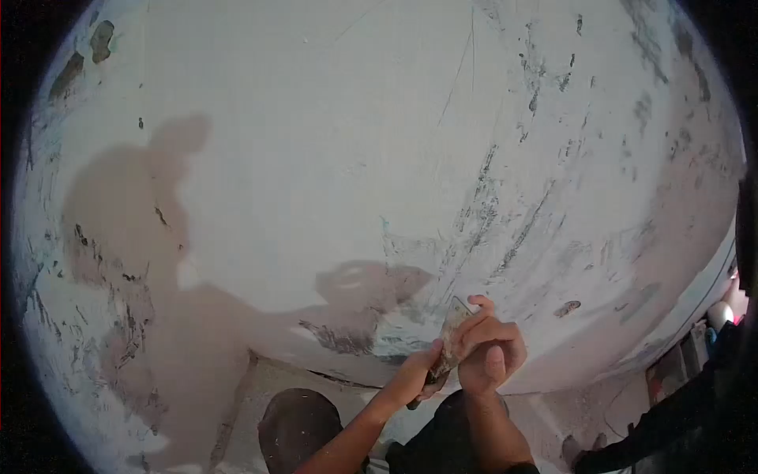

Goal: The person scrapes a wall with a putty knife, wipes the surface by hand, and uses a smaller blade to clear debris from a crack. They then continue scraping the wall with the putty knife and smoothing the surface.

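Note:
My left hand (414, 375) is closed round the dark handle of a putty knife (453, 325), its blade pointing up and crusted with pale filler. My right hand (491, 347) is against the right side of the blade, with bent fingers lying across it and the thumb held apart. Both hands are low in front of a pale wall (276, 197) with patchy white filler. Dark scuffs and small pits mark the wall above and around the knife.
Shadows of a head and arms fall on the wall's left side. My knees (300, 430) are close below the hands. At the lower right another person's dark-clothed leg (655, 430) stretches over the dusty floor (276, 403), near a grey box-like object (679, 363).

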